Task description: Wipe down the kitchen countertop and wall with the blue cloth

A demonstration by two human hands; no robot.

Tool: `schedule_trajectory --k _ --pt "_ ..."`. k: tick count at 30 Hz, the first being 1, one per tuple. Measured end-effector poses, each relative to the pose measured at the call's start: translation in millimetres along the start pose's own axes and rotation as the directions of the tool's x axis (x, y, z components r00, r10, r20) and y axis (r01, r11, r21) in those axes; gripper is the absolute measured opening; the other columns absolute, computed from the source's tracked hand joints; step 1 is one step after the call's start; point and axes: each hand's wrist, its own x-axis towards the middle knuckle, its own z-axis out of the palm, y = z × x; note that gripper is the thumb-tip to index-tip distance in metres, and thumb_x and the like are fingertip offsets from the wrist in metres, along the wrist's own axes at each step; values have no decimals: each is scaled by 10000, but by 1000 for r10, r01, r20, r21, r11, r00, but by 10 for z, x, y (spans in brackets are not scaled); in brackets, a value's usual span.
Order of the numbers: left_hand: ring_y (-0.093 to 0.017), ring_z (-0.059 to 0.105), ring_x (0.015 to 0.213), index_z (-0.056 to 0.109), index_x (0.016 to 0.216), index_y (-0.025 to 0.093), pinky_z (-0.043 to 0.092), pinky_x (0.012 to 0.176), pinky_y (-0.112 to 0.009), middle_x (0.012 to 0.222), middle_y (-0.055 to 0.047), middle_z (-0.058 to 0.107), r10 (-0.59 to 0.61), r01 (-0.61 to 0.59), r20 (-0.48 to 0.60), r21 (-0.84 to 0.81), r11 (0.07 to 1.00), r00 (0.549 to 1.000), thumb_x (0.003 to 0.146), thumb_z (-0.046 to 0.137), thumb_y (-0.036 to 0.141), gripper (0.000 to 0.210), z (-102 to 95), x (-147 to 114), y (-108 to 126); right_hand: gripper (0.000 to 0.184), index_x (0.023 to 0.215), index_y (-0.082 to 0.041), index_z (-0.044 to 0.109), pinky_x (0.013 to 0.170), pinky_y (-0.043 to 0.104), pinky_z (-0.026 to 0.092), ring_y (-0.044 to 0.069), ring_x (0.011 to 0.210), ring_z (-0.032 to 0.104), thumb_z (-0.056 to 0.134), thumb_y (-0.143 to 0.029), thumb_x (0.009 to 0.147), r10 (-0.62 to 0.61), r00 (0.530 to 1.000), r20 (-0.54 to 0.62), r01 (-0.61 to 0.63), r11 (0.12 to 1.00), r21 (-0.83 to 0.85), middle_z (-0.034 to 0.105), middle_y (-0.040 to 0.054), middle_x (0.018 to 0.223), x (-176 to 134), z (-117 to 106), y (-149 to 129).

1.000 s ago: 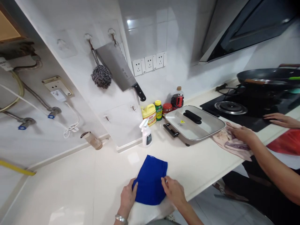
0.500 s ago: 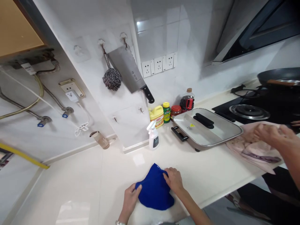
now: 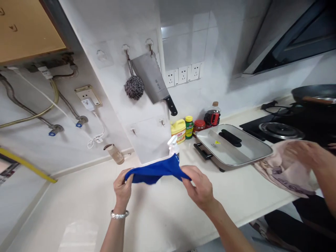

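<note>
Indoors | kitchen | white countertop (image 3: 162,224) | tiled wall (image 3: 210,42) | stove (image 3: 283,129)

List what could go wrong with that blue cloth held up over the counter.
1. The blue cloth hangs stretched between the left hand and right hand, right in front of the spray bottle; a swing could tip it.
2. A co-worker's hand works a pink cloth close by on the right; elbows may collide.
</note>
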Motion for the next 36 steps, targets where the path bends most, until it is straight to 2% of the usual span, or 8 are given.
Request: schedule_trajectory --k 5,12,17,21,26,29,33,36 --pt "-232 699 953 752 899 235 584 907 -414 959 -77 763 -4 -20 163 141 990 987 832 659 526 312 -444 -568 -387 421 1362 -252 517 834 337 584 210 1045 670 501 -179 948 80 941 329 -110 991 76 689 108 1183 -595 19 -320" --pt "-283 674 1099 768 817 276 552 1004 -460 944 -83 762 -202 55 487 298 953 850 819 679 462 207 -685 -1940 -944 187 1027 -279 700 792 285 538 183 829 657 536 -328 951 145 524 839 -342 938 52 722 34 882 -1506 440 -498" --pt "-317 584 1246 762 869 270 252 1226 -597 1011 -92 741 -343 197 452 338 920 824 772 719 495 249 -717 -2255 -958 206 1040 -284 695 734 245 494 156 783 622 515 -335 953 104 474 874 -370 925 91 694 24 893 -1565 660 -498" --pt "-301 661 1079 734 825 239 401 1141 -513 1006 -94 750 -531 512 147 151 846 834 749 685 648 419 -692 -2316 -955 217 1018 -288 706 750 271 502 158 781 624 513 -327 926 24 457 889 -375 912 168 684 18 909 -1127 1103 -313" --pt "-255 685 891 679 955 194 551 875 -394 895 -81 737 -644 644 4 44 764 765 793 567 739 579 -624 -2311 -1047 405 1280 -259 601 928 362 529 192 1057 622 503 -418 921 486 605 631 -703 697 138 668 65 1163 -710 1610 136" --pt "-232 679 827 617 1182 172 550 828 -369 818 -52 716 -655 655 -12 16 756 756 786 597 718 675 -637 -2269 -1062 466 1328 -215 564 944 435 535 223 1084 619 470 -417 918 614 598 515 -741 668 63 649 113 1229 -1002 1541 240" --pt "-207 651 809 351 1514 222 553 827 -371 867 -20 675 -592 573 90 176 801 801 813 648 556 831 -705 -2304 -1024 470 1282 -251 635 1111 511 432 268 1258 548 555 -278 820 352 578 736 -564 824 49 614 97 1349 -1804 1231 191" --pt "-252 611 1122 565 1375 315 511 1004 -391 1197 -83 629 -498 372 294 391 842 816 759 698 331 631 -714 -2359 -1027 549 1389 -255 554 1139 519 408 275 1368 450 482 -194 849 261 558 788 -370 928 -46 534 90 1457 -2250 1152 178"
